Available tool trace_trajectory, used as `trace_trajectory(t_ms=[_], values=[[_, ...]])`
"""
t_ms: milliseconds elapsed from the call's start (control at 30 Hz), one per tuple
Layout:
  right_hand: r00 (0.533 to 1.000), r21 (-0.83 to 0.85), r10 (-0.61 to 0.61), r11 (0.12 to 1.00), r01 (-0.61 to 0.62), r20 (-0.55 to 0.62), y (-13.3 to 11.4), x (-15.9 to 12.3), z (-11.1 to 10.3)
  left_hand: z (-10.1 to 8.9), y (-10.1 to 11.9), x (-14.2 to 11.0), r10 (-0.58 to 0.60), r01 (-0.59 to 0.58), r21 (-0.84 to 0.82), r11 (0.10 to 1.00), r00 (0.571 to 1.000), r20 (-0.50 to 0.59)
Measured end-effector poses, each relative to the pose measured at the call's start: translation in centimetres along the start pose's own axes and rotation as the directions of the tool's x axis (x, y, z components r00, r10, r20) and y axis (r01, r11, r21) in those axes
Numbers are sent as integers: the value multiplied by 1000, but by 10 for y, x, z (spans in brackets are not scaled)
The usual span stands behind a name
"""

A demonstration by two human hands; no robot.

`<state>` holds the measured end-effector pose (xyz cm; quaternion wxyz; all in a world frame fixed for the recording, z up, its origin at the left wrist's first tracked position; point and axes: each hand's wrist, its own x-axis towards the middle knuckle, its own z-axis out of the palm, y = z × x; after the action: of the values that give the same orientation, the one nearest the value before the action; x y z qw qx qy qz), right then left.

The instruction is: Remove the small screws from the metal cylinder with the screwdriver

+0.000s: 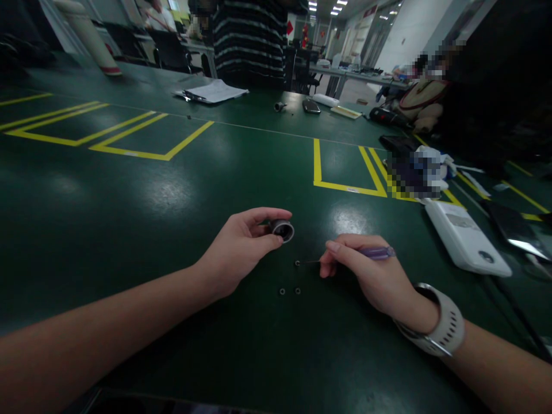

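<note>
My left hand is closed round a grey, ring-shaped metal part, its thumb and fingers on the rim and the opening facing me. My right hand grips a thin screwdriver with a clear purple handle. The slim shaft points left, and its tip meets a small metal ring just below the grey part. Closer to me, two more small rings, a left one and a right one, lie side by side on the green table.
Yellow tape marks boxes across the table. A white power bank lies at the right, near a dark phone. Papers, another small metal part and a black device lie farther back. A person in a striped top stands opposite.
</note>
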<state>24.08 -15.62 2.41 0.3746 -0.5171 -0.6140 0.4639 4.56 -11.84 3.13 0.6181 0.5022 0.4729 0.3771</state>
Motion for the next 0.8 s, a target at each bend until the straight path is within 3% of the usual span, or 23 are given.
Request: trace_trajectory(t_ms=[133, 200, 233, 267, 333, 433, 633, 800], values=[[996, -217, 84, 973, -76, 26, -18, -1, 1, -1, -2, 0, 3, -3, -19, 1000, 1000, 11], [999, -327, -25, 944, 34, 32, -20, -6, 5, -1, -3, 0, 4, -3, -32, 999, 1000, 10], [989, -389, -136, 910, 145, 51, -19, -9, 7, -1, -2, 0, 5, -5, -35, 999, 1000, 6], [958, -443, -272, 850, 286, 96, -17, -13, 9, 0, -2, -1, 4, -4, -38, 999, 1000, 3], [848, -478, -478, 704, 526, 228, -9, -20, 14, 0, -1, -1, -1, 1, -40, 999, 1000, -3], [715, -537, -610, 498, 681, 342, 3, -26, 18, 1, 0, -2, -10, 10, -41, 999, 1000, -7], [662, -588, -670, 400, 704, 336, 5, -24, 21, 1, 0, -1, 5, -6, -40, 999, 1000, -25], [575, -584, -781, 355, 730, 244, -3, -27, 21, 1, -3, -3, 21, -21, -20, 1000, 1000, 2]])
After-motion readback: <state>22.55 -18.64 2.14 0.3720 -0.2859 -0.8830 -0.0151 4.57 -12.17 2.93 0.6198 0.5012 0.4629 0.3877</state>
